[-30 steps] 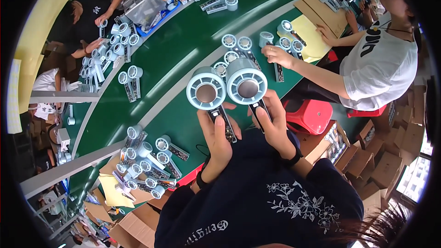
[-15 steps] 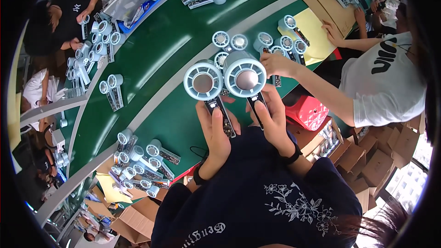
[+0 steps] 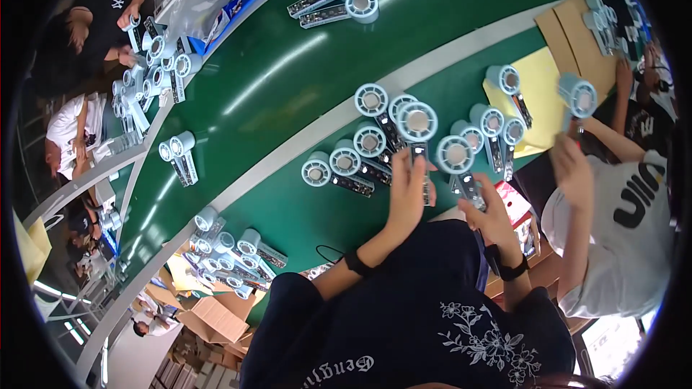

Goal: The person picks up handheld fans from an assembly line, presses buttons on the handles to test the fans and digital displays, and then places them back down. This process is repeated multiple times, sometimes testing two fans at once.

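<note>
My left hand point(image 3: 409, 194) grips a light-blue handheld fan point(image 3: 417, 122) by its dark handle, where circuit parts show. In my right hand point(image 3: 494, 216) is a second handheld fan point(image 3: 455, 155), tilted, its round grille up. Both are over the green worktable point(image 3: 288, 216), close to each other. Just left of my left hand lie several similar fans point(image 3: 345, 161), their handles toward me. Beyond my right hand sits another small group of fans point(image 3: 491, 121).
A co-worker's hand point(image 3: 573, 173) at right holds up a fan point(image 3: 578, 97) beside a yellow sheet point(image 3: 537, 94) and cardboard point(image 3: 577, 36). Fans are piled point(image 3: 223, 245) at left. Two fans point(image 3: 346, 0) lie on the green surface beyond the grey rail point(image 3: 447, 50). Open cartons point(image 3: 216, 317) stand lower left.
The view has shifted. My hands, each with its fan, are lower and farther from the camera, nearer the table. The co-worker at right has raised a fan.
</note>
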